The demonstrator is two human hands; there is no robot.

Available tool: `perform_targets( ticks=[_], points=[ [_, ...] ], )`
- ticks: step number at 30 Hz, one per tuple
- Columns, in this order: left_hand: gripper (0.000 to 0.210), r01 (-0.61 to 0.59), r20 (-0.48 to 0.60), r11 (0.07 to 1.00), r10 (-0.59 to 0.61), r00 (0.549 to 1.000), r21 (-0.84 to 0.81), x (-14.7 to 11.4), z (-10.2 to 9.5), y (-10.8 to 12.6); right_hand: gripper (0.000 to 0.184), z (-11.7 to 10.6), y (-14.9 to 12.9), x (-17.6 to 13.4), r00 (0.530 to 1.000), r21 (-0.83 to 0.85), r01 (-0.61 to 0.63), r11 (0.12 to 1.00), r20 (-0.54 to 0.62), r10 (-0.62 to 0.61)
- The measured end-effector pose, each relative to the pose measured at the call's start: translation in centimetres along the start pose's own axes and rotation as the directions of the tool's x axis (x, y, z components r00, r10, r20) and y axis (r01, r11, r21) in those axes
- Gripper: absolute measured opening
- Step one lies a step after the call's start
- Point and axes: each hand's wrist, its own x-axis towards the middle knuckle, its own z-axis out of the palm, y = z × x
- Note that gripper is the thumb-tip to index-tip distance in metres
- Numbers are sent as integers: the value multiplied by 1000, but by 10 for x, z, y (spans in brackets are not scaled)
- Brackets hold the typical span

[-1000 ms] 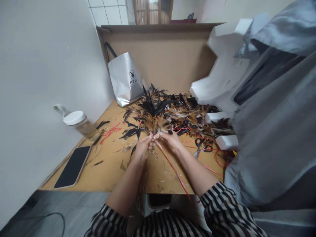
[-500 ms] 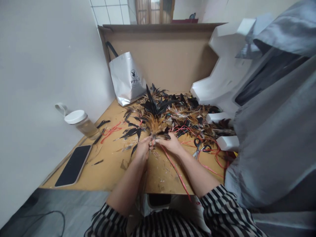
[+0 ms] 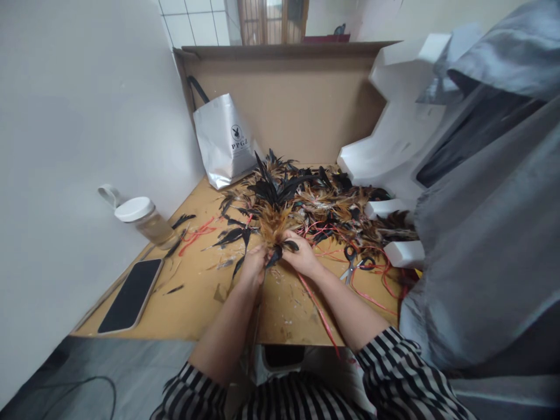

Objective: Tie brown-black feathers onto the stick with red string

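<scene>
Between my two hands stands a bundle of feathers [image 3: 274, 223], brown and fluffy low down with long black plumes on top. My left hand [image 3: 254, 262] is closed around its base from the left. On the other side my right hand [image 3: 301, 254] is closed on the bundle's lower right, its fingertips partly hidden by dark feathers. A red plastic string [image 3: 318, 309] runs from under my right hand toward the table's front edge. Behind the bundle lies a heap of brown and black feathers [image 3: 336, 204]. Black-handled scissors [image 3: 351, 262] rest right of my right forearm.
On the wooden table [image 3: 192, 303], a phone [image 3: 131, 294] and a white-lidded jar [image 3: 149, 221] stand at the left. A silver bag [image 3: 225, 143] leans against a cardboard panel [image 3: 297, 105]. White foam [image 3: 394, 122] and grey cloth [image 3: 485, 233] border the right side.
My right hand has shifted slightly on the bundle, and dark feathers at its base now hang lower between my hands. The bundle stays in the same place.
</scene>
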Motion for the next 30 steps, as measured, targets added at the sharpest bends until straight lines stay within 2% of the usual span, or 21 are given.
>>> perform_targets(
  ticks=[5,9,13,18,25,30],
  points=[
    [23,-2,21,1000,2,1000,-1,-2,1,1,14,-1,-2,0,1000,65,-30,997,4,30],
    [21,15,37,1000,-14,999,-24,-1,1,0,15,1,-3,0,991,180,-132,975,14,131],
    [25,21,98,999,-16,995,-50,-2,1,-1,19,5,0,1,974,322,-224,920,35,224],
    [31,-12,117,1000,14,993,-18,-2,0,-4,19,8,8,2,955,342,-275,899,-10,296],
    [39,-82,52,996,82,995,15,-3,3,-7,16,11,12,4,949,373,-276,886,-43,313],
    [36,-122,93,991,116,989,55,-5,3,-9,20,12,13,5,920,401,-316,860,-94,382]
  ],
)
